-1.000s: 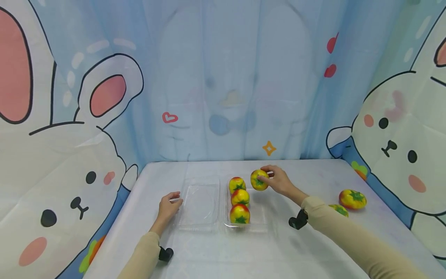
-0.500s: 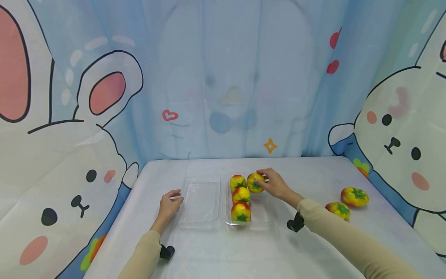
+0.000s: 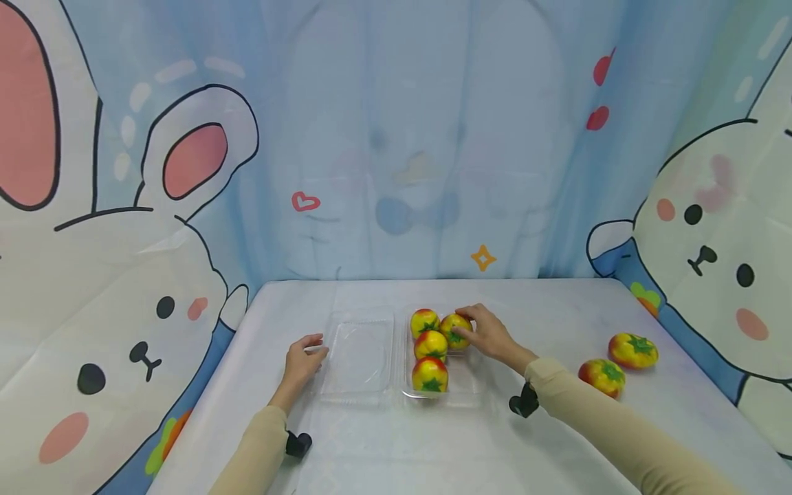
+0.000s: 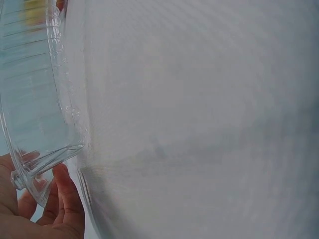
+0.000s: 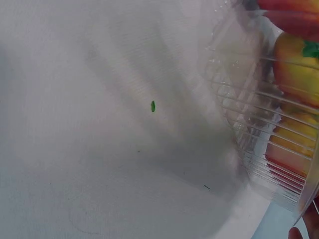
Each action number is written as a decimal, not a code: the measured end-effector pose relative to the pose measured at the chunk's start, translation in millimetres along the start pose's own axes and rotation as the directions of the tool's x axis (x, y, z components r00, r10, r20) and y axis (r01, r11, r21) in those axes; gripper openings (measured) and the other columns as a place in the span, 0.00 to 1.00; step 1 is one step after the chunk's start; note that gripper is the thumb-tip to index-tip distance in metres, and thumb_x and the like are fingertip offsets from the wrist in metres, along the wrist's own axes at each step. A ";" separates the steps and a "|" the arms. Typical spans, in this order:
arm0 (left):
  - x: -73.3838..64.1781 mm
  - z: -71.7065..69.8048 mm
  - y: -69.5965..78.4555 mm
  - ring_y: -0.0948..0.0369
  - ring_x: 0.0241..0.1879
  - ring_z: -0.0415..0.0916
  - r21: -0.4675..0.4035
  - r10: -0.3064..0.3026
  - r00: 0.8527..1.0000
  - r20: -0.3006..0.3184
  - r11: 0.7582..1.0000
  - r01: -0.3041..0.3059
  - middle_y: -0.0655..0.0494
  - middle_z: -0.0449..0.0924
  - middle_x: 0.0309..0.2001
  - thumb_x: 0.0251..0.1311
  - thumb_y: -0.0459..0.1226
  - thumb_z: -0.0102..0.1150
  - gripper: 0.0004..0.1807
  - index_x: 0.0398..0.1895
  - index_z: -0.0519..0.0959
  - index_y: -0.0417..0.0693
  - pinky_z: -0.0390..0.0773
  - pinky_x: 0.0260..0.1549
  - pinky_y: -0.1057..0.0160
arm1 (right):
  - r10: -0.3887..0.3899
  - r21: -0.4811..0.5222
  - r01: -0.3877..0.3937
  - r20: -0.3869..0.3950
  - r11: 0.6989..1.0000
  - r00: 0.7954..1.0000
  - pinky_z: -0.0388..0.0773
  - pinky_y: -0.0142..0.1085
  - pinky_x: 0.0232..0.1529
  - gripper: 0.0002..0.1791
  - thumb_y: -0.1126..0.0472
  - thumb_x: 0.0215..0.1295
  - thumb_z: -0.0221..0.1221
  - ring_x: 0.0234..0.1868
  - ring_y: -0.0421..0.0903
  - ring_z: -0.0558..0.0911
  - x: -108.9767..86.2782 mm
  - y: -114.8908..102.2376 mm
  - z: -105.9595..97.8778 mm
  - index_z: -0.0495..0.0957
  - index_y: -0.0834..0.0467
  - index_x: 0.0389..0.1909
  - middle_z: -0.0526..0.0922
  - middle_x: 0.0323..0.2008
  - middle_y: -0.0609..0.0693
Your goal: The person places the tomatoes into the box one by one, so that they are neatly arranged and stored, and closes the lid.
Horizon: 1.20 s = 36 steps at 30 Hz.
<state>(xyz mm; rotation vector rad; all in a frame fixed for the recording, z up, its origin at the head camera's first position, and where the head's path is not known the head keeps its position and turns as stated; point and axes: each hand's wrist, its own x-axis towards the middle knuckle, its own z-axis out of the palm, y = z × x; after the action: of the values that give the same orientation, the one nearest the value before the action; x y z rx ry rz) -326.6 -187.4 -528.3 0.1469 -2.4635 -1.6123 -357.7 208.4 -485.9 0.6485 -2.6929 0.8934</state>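
Observation:
A clear plastic clamshell box lies opened flat on the table, its lid (image 3: 357,357) on the left and its base (image 3: 460,390) on the right. My left hand (image 3: 302,361) holds the lid's outer edge; in the left wrist view, the thumb and fingers are either side of the clear plastic corner. With fingertips and thumb, my right hand (image 3: 491,335) grips a yellow-red persimmon (image 3: 454,331) at the base's back right. Beside it, a back persimmon (image 3: 424,322), a middle persimmon (image 3: 430,345) and a front persimmon (image 3: 430,375) form the base's left column.
Two more persimmons lie on the right of the white-covered table (image 3: 383,447), a nearer one (image 3: 602,377) and a farther one (image 3: 633,350). A blue curtain (image 3: 421,137) with cartoon rabbits stands behind. A small green scrap (image 5: 153,106) shows in the right wrist view.
My right hand has brought its persimmon left and down into the base, beside the back one of the column. My left hand stays at the lid's edge.

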 end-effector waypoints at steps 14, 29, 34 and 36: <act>-0.1 0.3 -2.5 0.48 0.44 0.81 -0.009 -0.006 1.000 0.007 1.000 0.006 0.38 0.80 0.51 0.60 0.30 0.61 0.19 0.55 0.78 0.32 0.80 0.28 0.65 | 0.006 -0.062 -0.006 0.005 0.998 1.000 0.74 0.56 0.54 0.22 0.59 0.65 0.64 0.50 0.60 0.78 -3.1 4.6 6.6 0.77 0.68 0.55 0.79 0.49 0.63; -1.8 -1.1 -0.6 0.49 0.43 0.81 0.001 0.006 1.000 0.010 1.000 -0.006 0.37 0.79 0.51 0.61 0.29 0.61 0.20 0.56 0.77 0.31 0.81 0.29 0.64 | 0.019 -0.058 -0.019 -0.011 0.998 1.000 0.71 0.59 0.57 0.23 0.59 0.65 0.64 0.54 0.64 0.76 -0.6 2.5 2.6 0.76 0.70 0.55 0.78 0.52 0.67; -2.7 -1.1 0.4 0.48 0.42 0.81 0.000 0.019 1.000 0.015 1.000 -0.019 0.36 0.79 0.52 0.61 0.29 0.61 0.20 0.56 0.77 0.32 0.80 0.28 0.65 | 0.050 -0.052 -0.050 0.005 0.997 0.999 0.71 0.58 0.59 0.23 0.60 0.65 0.65 0.56 0.64 0.75 1.7 2.3 1.4 0.76 0.69 0.55 0.78 0.52 0.66; -2.7 -1.1 1.0 0.49 0.43 0.81 -0.002 0.015 1.000 0.014 1.000 -0.015 0.37 0.79 0.52 0.61 0.29 0.61 0.20 0.56 0.77 0.32 0.79 0.28 0.66 | 0.059 -0.047 -0.058 0.009 0.997 0.998 0.70 0.57 0.60 0.23 0.61 0.63 0.66 0.56 0.64 0.75 2.3 2.2 1.0 0.76 0.69 0.55 0.78 0.53 0.66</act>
<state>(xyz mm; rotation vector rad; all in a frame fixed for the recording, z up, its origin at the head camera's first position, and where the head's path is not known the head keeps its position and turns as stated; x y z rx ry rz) -323.7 -187.4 -527.2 0.1169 -2.4672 -1.6143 -360.9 208.6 -487.0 0.5687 -2.7457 0.8407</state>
